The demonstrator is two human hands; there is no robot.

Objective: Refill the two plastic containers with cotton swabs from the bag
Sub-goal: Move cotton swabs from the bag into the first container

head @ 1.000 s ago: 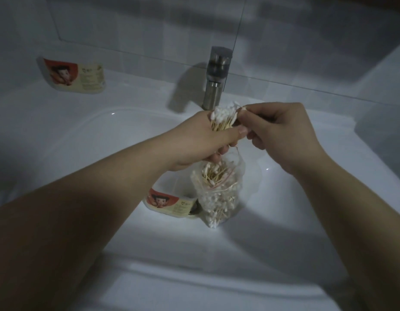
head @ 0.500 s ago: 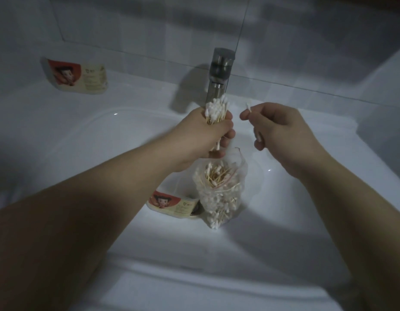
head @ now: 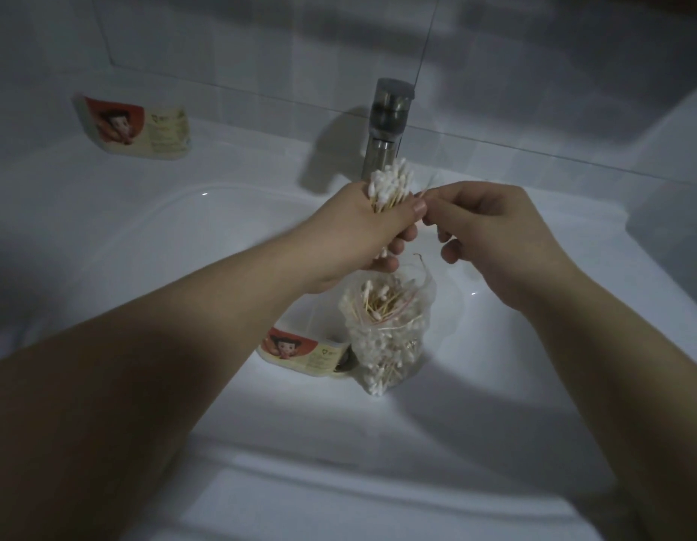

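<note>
My left hand [head: 362, 228] grips an upright bundle of cotton swabs [head: 390, 185] above the sink, and the clear plastic bag [head: 386, 329] full of swabs hangs from its lower fingers. My right hand [head: 491, 228] pinches a swab or two beside the bundle, touching my left thumb. One plastic container [head: 304, 351] with a red cartoon label sits in the basin, just left of the bag. The second container [head: 136, 126] lies on the counter at the back left.
The white sink basin [head: 183, 244] fills the middle. A steel faucet [head: 386, 123] stands just behind my hands. The tiled wall [head: 261, 44] rises at the back, and the counter's front rim [head: 339, 486] runs below.
My right hand, drawn apart half a second ago, has come back to the bundle. The bundle in my left hand stands more upright and higher. The bag hangs as before.
</note>
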